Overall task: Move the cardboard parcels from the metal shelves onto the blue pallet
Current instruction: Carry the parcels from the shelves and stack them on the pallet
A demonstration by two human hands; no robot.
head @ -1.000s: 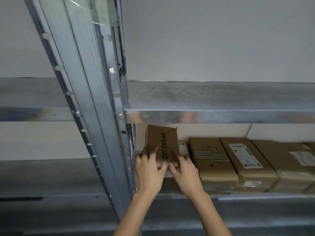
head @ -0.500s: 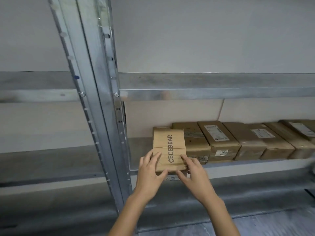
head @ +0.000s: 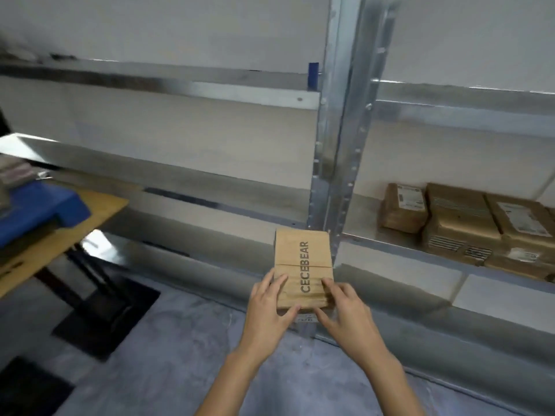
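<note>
The metal shelves point(head: 339, 145) fill most of the view, their grey upright post standing just right of centre with long steel tiers running off to either side. Below them lies a grey floor point(head: 168, 355). At the left edge a corner of the blue pallet point(head: 39, 208) rests on a tan board point(head: 90, 217) with dark legs under it, well apart from the hands. On the right-hand tier sit the stacked cardboard parcels point(head: 462, 223), brown with white labels, packed side by side. One brown parcel printed CECEBEAR point(head: 303, 265) is off the shelf, held flat in the air in front of the post and above the floor. The left hand point(head: 267, 307) and the right hand point(head: 345, 310) both grip its near end, fingers lying on the top face and thumbs curled at the near edge.
</note>
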